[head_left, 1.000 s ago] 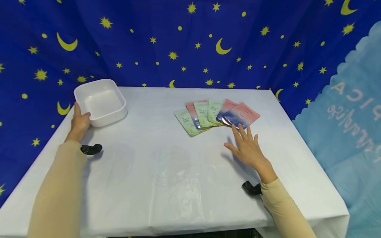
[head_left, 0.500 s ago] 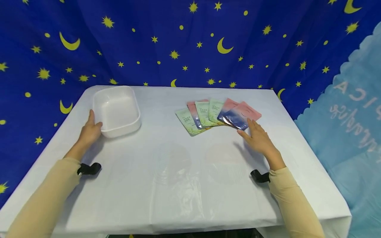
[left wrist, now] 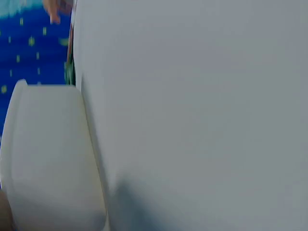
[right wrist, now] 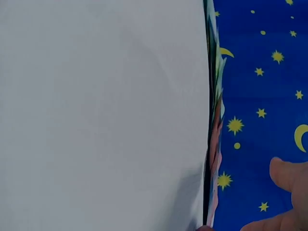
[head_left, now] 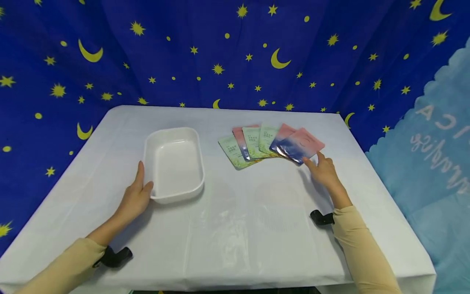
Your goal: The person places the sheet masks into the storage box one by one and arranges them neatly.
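Left of the table's centre line, a white tray (head_left: 178, 163) stands upright, its bottom bare and its long axis running from back edge to front edge. The left hand (head_left: 133, 199) grips it at the left wall beside the near-left corner, thumb at the rim and forefinger extended along the outside; the fingers beneath are hidden. To the tray's right and well apart, nearer the table's back edge than its front, lies a fan of six flat sachets (head_left: 267, 141), three pale green and three pink-and-blue, overlapping from left to right. The right hand (head_left: 326, 171) is the nearer to these: the rightmost pink-and-blue sachet (head_left: 301, 146) lies ahead and to the left of it, with thumb and forefinger spread at that sachet's near-right edge. No pinch is shown; firm contact cannot be confirmed. A white cover dresses the table (head_left: 235, 232). A dark blue star-and-moon curtain (head_left: 191, 61) hangs behind the back edge, and a light blue lettered cloth (head_left: 426, 192) beyond the right edge.
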`<control>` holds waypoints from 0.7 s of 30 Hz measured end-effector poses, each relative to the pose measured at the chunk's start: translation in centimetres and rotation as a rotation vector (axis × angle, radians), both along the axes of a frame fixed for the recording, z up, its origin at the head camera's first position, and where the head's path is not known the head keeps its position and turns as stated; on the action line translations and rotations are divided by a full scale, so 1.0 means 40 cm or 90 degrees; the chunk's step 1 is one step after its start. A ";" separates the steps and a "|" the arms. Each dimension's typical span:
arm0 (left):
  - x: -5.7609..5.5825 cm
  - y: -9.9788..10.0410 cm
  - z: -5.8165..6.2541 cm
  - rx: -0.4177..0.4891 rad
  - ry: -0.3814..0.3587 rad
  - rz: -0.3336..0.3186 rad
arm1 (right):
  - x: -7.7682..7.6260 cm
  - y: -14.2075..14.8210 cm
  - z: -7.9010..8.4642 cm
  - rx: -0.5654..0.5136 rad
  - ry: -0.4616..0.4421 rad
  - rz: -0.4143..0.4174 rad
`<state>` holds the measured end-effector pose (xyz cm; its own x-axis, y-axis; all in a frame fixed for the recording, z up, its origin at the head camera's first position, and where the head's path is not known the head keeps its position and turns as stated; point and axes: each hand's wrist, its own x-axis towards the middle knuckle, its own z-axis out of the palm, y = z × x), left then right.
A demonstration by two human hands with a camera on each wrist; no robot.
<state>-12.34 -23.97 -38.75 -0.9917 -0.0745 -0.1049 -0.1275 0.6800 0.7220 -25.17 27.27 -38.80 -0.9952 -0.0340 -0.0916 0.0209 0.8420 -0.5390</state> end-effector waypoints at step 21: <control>0.074 0.054 -0.009 0.008 0.000 -0.009 | -0.076 -0.041 -0.018 -0.452 -0.130 -0.249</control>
<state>-9.37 -21.80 -39.13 -0.9927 -0.0590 -0.1056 -0.1177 0.6728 0.7304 -28.20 25.63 -39.53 -0.9134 0.1920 -0.3590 0.3961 0.2150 -0.8927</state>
